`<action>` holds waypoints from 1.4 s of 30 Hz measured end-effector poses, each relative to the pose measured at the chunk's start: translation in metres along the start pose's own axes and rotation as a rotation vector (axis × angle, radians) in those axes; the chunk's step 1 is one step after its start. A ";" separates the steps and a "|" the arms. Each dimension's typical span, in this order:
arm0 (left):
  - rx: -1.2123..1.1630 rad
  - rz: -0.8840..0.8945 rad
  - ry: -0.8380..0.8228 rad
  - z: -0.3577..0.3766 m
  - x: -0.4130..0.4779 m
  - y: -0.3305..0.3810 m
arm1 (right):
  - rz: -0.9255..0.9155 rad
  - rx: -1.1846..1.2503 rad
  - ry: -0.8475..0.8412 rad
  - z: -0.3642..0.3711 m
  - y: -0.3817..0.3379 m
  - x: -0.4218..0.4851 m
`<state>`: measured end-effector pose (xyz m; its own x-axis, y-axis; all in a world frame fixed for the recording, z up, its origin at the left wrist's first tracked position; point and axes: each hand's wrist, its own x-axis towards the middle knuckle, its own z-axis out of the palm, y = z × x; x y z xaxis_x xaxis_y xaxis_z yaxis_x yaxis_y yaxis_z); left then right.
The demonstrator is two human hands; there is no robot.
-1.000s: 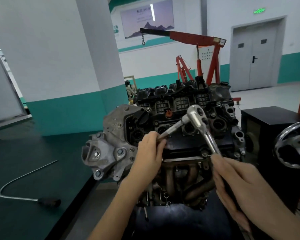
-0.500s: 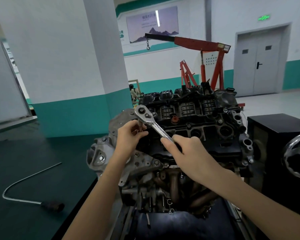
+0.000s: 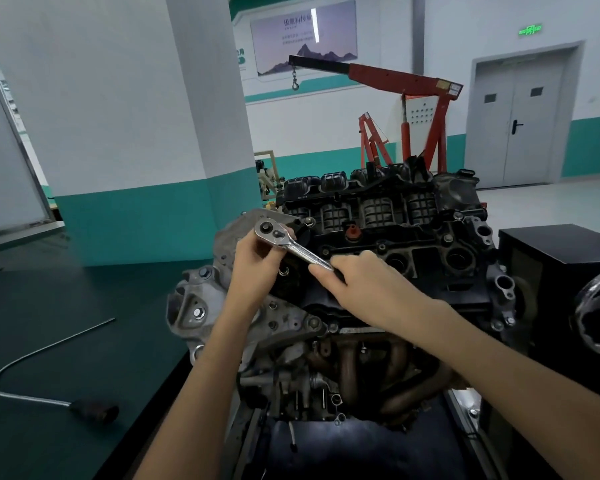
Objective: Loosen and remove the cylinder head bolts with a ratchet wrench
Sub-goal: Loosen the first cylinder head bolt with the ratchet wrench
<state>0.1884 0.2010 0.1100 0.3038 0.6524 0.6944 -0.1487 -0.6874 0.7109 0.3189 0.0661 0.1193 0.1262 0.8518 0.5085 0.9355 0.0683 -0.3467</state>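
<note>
Apparently ratchet wrench (image 3: 293, 244) being seated on cylinder head (image 3: 430, 252).
Its head pinched by left hand (image 3: 257, 263), handle gripped by right hand (image 3: 359, 285); square engagement needed next.

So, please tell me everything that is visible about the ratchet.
The ratchet looks like polished steel: a rounded head with a small dark switch, then a slim shiny shaft. It is tilted above the engine's left end, head up-left, handle down-right. The left hand holds it at the head; the right hand grips the handle and covers it. Whatever is under the head is hidden.
</note>
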 end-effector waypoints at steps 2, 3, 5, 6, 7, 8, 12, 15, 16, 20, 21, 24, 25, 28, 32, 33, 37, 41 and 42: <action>0.017 -0.047 0.056 0.002 -0.001 -0.004 | -0.011 -0.045 -0.062 0.000 0.002 0.009; 0.005 -0.077 0.081 0.002 -0.003 -0.007 | -0.019 -0.067 -0.085 0.001 0.003 0.013; -0.024 -0.114 0.111 0.003 -0.005 -0.014 | -0.047 -0.096 -0.088 0.002 0.006 0.018; -0.036 -0.119 0.115 0.004 -0.006 -0.017 | -0.062 -0.102 -0.082 0.003 0.008 0.019; -0.045 -0.119 0.112 0.005 -0.007 -0.019 | -0.072 -0.103 -0.080 0.004 0.010 0.018; -0.052 -0.121 0.110 0.007 -0.008 -0.020 | -0.075 -0.089 -0.084 0.007 0.012 0.015; -0.063 -0.111 0.113 0.017 -0.012 -0.020 | -0.052 0.083 -0.143 0.025 0.017 0.001; -0.095 -0.125 0.147 0.017 -0.012 -0.021 | -0.081 -0.012 -0.254 0.014 0.019 0.013; -0.110 -0.138 0.150 0.016 -0.012 -0.020 | -0.118 -0.091 -0.302 0.002 0.020 0.024; -0.078 -0.086 0.118 0.008 -0.013 -0.018 | -0.330 -0.542 -0.316 -0.051 0.018 0.078; -0.074 -0.077 0.109 0.007 -0.013 -0.018 | -0.370 -0.618 -0.271 -0.057 0.017 0.086; -0.068 -0.103 0.139 0.011 -0.014 -0.021 | -0.329 -0.604 -0.230 -0.047 0.017 0.072; -0.084 -0.125 0.168 0.014 -0.014 -0.023 | -0.266 -0.531 -0.211 -0.036 0.018 0.057; -0.165 -0.165 0.250 0.022 -0.014 -0.027 | -0.054 -0.256 -0.103 0.010 0.012 0.006; -0.207 -0.195 0.286 0.027 -0.013 -0.028 | 0.086 0.162 -0.028 0.077 -0.032 -0.035; -0.205 -0.194 0.278 0.026 -0.013 -0.028 | 0.102 0.228 -0.034 0.086 -0.040 -0.037; -0.134 -0.192 0.169 0.015 -0.011 -0.030 | 0.054 0.056 -0.112 0.062 -0.022 -0.023; -0.080 -0.124 0.040 0.005 -0.005 -0.024 | -0.173 -0.344 -0.282 -0.017 0.017 0.025; -0.073 -0.115 0.029 0.005 -0.004 -0.023 | -0.218 -0.444 -0.301 -0.034 0.021 0.038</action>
<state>0.1959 0.2126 0.0906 0.2958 0.7351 0.6100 -0.1831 -0.5831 0.7915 0.3544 0.0824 0.1586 -0.1235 0.9572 0.2619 0.9864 0.0895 0.1379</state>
